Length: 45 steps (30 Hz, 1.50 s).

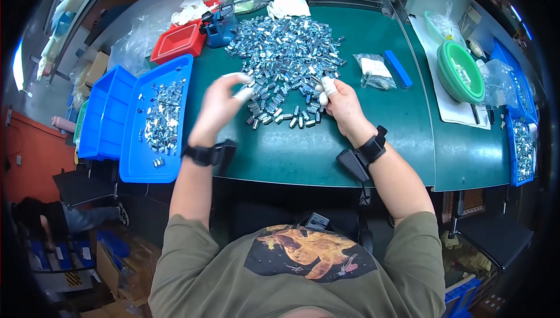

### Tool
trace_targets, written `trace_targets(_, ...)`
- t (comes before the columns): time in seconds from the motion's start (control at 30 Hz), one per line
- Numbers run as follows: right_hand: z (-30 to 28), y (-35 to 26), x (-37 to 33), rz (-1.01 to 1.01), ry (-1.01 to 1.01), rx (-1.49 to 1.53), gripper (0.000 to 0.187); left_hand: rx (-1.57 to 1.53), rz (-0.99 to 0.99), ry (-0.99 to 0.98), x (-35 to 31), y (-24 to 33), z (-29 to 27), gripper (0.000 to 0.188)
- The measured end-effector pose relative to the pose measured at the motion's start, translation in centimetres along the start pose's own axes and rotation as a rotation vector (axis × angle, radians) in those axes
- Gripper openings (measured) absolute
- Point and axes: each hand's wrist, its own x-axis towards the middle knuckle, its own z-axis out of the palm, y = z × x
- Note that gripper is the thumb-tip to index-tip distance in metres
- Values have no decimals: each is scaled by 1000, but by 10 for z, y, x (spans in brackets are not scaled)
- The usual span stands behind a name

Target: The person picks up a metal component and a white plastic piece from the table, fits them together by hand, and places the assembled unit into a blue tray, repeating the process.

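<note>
A large heap of small shiny metal pieces (pixel 286 44), short and block-like, spreads over the green tabletop (pixel 280 154). My left hand (pixel 217 107), slightly blurred, is at the heap's left edge. White covers sit on its fingertips, and its thumb and forefinger are apart with nothing visible between them. At the heap's right edge, my right hand (pixel 345 107) has its white-covered fingertips pinched together beside the pieces. Whatever is between those fingertips is too small to make out. Both wrists wear black strapped devices.
Left of me stands a blue tray (pixel 131 163) with more metal pieces, beside a deeper blue bin (pixel 105 114). Behind are a red tray (pixel 178 42) and a blue container (pixel 220 29). Rightward lie a bagged packet (pixel 375 72), a blue bar (pixel 398 69) and green bowls (pixel 446 76).
</note>
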Motion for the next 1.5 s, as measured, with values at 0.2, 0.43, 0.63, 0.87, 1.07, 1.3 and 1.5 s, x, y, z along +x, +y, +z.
trace_targets(0.2, 2, -1, -2, 13, -9, 4, 21, 77, -106, -186, 41, 32, 62, 18)
trace_targets(0.43, 0, 12, 3, -110, -30, -142, 14, -589, -311, -163, 38, 15, 73, 20)
trace_targets(0.63, -3, 12, 7, -220, -40, -206, 11, -982, -218, -239, 33, 35, 72, 28)
trace_targets(0.87, -3, 11, 5, -289, -60, -365, 12, -1055, -197, -230, 30, 36, 74, 29)
trace_targets(1.07, -9, -8, -2, 201, -265, -67, 23, -877, 2, -289, 25, 38, 69, 27)
trace_targets(1.3, -2, -6, -1, 124, -202, -2, 26, -1183, -103, -109, 27, 45, 73, 22)
trace_targets(1.5, -8, -5, 7, -9, 76, -73, 25, -713, -65, -106, 34, 38, 59, 19)
